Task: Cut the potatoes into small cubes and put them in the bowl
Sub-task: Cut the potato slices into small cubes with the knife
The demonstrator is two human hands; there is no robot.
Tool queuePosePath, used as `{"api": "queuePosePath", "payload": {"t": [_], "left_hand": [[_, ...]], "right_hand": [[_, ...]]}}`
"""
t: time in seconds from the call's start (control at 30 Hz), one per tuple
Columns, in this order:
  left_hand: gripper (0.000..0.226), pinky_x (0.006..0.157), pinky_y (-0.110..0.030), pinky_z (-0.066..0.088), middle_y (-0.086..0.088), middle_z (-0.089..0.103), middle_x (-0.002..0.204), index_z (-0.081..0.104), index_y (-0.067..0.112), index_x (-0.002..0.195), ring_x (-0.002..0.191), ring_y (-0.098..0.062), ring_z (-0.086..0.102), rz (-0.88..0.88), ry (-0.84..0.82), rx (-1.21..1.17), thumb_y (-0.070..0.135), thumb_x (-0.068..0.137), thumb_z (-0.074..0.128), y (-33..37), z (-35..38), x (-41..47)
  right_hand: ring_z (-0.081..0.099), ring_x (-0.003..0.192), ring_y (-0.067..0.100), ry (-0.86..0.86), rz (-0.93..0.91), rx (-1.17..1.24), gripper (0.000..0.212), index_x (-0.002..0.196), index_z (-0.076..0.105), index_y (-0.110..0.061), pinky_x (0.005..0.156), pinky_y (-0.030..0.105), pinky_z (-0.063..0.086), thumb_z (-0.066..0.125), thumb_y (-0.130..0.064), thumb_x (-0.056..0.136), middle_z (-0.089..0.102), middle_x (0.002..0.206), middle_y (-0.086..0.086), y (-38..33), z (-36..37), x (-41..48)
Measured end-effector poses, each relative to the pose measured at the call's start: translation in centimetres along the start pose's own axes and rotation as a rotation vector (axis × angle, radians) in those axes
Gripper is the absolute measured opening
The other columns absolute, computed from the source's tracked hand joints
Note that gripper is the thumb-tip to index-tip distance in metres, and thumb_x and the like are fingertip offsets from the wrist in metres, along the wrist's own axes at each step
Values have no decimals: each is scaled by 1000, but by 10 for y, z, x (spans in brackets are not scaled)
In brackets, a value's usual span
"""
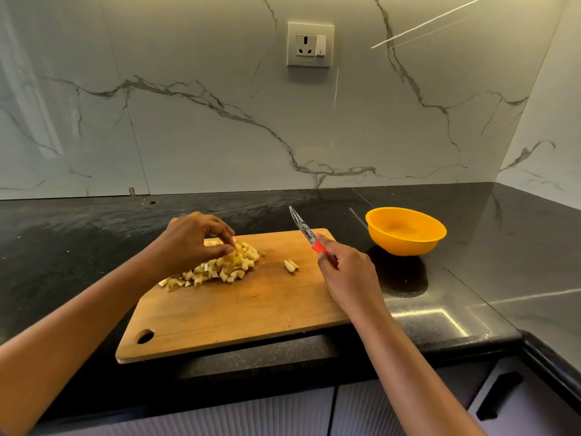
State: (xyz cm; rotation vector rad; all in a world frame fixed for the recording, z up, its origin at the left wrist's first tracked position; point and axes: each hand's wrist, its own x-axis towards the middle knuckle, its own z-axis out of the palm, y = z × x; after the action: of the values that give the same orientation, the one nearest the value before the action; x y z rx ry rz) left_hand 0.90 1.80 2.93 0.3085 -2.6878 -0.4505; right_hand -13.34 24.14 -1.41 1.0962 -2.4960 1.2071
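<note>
Potato cubes [220, 269] lie heaped toward the cutting board's [245, 309] far-left corner, left hand [191, 240] pinching the pile's top, right hand [345, 272] gripping a red-handled knife [303, 228].

Black stone counter [94, 234] carries a wooden cutting board [251, 309] and, just right of it, an orange bowl [405, 247]

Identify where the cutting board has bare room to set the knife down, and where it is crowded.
Free: the near half of the cutting board, between the potato cubes and the handle hole; the gap between cubes and loose pieces. Crowded: far left, where the left hand pinches cubes.
</note>
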Motion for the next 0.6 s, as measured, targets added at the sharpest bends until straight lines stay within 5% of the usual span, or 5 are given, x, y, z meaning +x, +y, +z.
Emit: {"api": "queuePosePath", "payload": {"t": [0.1, 0.33, 0.6], "left_hand": [[11, 94, -28, 43, 13, 63, 107, 67, 33, 86, 103, -6, 57, -38, 2, -147, 23, 82, 67, -2, -2, -2], [21, 86, -23, 45, 11, 63, 106, 62, 39, 99, 100, -6, 57, 2, 111, -120, 24, 85, 64, -2, -6, 1], [40, 95, -27, 41, 9, 57, 129, 54, 31, 129, 113, -8, 48, 145, -248, 199, 31, 90, 61, 46, 39, 34]], "right_hand": [[45, 67, 3, -3, 4, -2, 41, 138, 46, -31, 60, 19, 33, 49, -25, 97, 66, 99, -4, 0, 0, 0], [41, 60, -3, -1, 6, 14, 41, 138, 46, -29, 55, 9, 29, 49, -24, 98, 65, 97, -5, -1, -3, -2], [47, 79, 1, 38, 23, 12, 41, 138, 46, -27, 68, 16, 34, 49, -25, 98, 67, 108, -3, -1, -3, -2]]}}
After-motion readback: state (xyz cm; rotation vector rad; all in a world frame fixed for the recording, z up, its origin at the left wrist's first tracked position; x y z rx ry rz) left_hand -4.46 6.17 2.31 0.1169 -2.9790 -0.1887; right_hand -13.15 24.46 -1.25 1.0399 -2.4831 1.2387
